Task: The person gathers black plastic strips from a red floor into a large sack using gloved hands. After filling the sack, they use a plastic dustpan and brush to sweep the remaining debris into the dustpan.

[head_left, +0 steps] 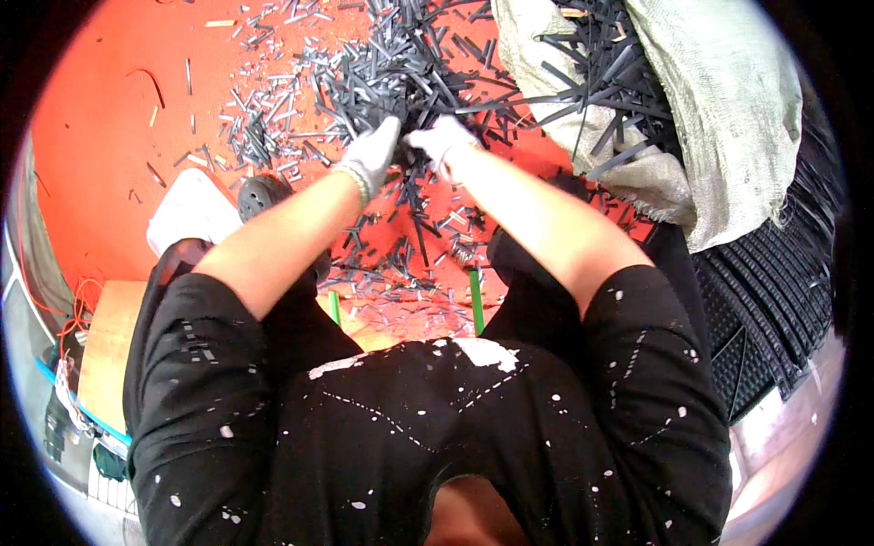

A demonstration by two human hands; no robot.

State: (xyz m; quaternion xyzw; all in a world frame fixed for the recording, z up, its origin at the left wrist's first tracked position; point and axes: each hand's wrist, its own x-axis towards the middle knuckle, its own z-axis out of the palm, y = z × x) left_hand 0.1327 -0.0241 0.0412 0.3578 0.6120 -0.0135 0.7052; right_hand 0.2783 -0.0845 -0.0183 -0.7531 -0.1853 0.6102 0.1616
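Both hands wear pale gloves and meet at the near edge of a heap of short black strips [387, 86] on the red floor. My left hand [371, 156] is closed against a dark clump of strips, its thumb side up; part of its fingers is hidden. My right hand [446, 144] comes from the other side, fingers pressed together on the same clump. A small dark gap full of strips lies between the two hands. A longer black strip [505, 106] runs from beside the right hand toward the sack.
At the right, an open woven sack [719, 109] holds more black strips [628, 73]. Ribbed black mats [769, 300] lie beside it. Loose strips litter the red floor [100, 191]. A white object [193, 211] lies by my left shoe [261, 195]. Orange cord [84, 300] is at far left.
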